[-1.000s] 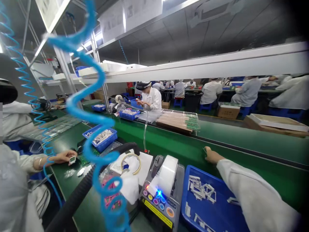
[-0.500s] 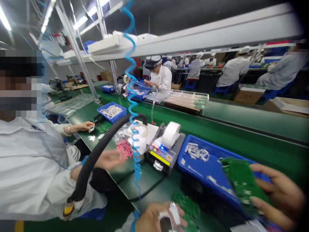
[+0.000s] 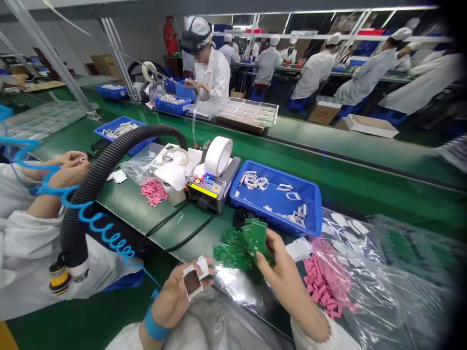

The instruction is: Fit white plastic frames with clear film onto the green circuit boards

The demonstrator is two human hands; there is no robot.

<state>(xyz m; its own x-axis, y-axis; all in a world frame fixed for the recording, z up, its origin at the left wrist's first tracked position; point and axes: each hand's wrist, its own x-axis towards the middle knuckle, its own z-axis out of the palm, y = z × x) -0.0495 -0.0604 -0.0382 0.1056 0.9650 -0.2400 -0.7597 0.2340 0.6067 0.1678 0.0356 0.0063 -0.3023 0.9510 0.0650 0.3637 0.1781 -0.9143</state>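
Observation:
My left hand (image 3: 177, 294) holds a small white rectangular frame (image 3: 192, 283) with a dark window, and a second white piece (image 3: 202, 266) sits at its fingertips. My right hand (image 3: 282, 270) grips a green circuit board (image 3: 256, 238) upright by its edge. Several more green circuit boards (image 3: 233, 253) lie in a loose pile on the bench between my hands. A clear plastic bag (image 3: 379, 287) with pink pieces lies right of my right hand.
A blue tray (image 3: 275, 197) of white frames stands beyond my hands, beside a tape dispenser (image 3: 213, 184) and loose pink pieces (image 3: 154, 191). A co-worker's hands (image 3: 69, 165) work at the left behind a black corrugated hose (image 3: 109, 158). Other workers sit along the lines behind.
The view has swung left and down. My right hand has moved in from the far right with the green board, and both hands now sit closer together above the bench.

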